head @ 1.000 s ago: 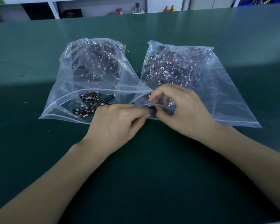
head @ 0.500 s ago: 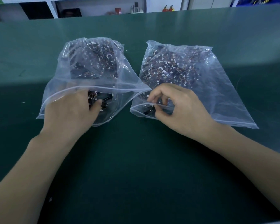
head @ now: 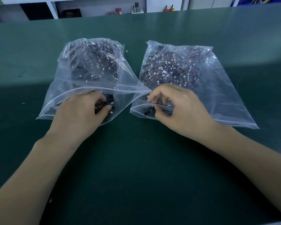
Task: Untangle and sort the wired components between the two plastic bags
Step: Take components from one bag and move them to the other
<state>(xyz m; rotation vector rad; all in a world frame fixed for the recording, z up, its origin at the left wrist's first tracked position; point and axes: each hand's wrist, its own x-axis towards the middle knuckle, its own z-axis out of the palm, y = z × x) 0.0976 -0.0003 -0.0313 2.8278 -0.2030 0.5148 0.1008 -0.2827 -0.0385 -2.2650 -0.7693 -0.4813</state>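
Your left hand (head: 81, 111) is inside the mouth of the left bag (head: 91, 69), fingers curled round a dark clump of wired components (head: 106, 103) — prob. to pull one free of the tangle. Your right hand (head: 173, 108) pinches the right bag (head: 201, 75) at its zip edge, apparently holding it open on the green surface (head: 136, 168); one dark component (head: 148, 112) lies just inside, beside your thumb.
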